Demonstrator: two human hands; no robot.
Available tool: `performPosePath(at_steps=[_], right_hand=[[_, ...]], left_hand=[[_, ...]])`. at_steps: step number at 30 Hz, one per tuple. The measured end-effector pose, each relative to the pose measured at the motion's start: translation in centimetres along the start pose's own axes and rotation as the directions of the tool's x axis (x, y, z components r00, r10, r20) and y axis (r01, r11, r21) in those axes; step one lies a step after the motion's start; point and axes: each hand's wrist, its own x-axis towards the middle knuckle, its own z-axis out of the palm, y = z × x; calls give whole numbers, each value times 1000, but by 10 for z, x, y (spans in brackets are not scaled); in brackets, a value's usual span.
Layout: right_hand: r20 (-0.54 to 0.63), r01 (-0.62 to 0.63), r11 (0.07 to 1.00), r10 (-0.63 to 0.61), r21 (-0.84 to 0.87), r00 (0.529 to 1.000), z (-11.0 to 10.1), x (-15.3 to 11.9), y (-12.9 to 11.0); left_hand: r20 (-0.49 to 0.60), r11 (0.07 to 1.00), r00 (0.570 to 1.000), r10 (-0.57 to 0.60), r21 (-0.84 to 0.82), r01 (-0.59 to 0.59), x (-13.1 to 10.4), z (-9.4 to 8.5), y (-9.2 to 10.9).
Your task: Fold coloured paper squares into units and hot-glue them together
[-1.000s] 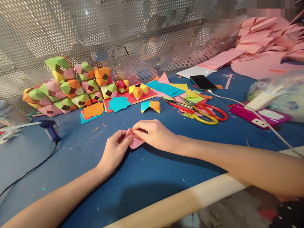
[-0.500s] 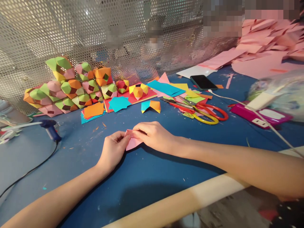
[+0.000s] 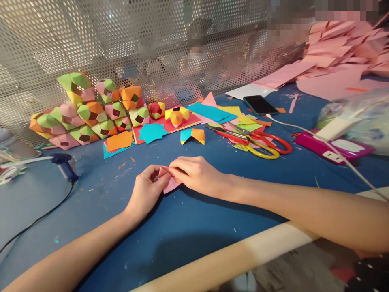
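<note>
A small piece of pink paper is pinched between both hands, just above the blue table. My left hand grips its left edge, thumb in front and fingers behind. My right hand holds its upper right part, and the fingers cover much of that side. A folded blue, orange and yellow paper piece stands on the table beyond my right hand. Farther left lie cut blue papers and a small stack of orange sheets over blue ones.
Folded paper balls are stacked against a perforated metal screen. Scissors with red and yellow handles lie right of centre. A glue gun stands left. Around them are a phone, a magenta power strip and heaped pink paper.
The left edge of the pink paper has shifted slightly in my left fingers, and its lower corner has moved a little right. Both hands keep their grip.
</note>
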Motion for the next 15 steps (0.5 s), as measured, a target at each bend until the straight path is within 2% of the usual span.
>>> performPosePath(at_steps=[5, 11, 15], right_hand=[[49, 39, 998, -37, -48, 998, -1, -1, 0], [38, 84, 995, -82, -53, 996, 2, -2, -1], [20, 37, 999, -37, -10, 999, 5, -3, -2]], left_hand=[[-48, 996, 998, 29, 84, -25, -1, 0, -1], [-33, 988, 997, 73, 142, -67, -1, -2, -6], [-24, 983, 995, 94, 163, -89, -1, -3, -10]])
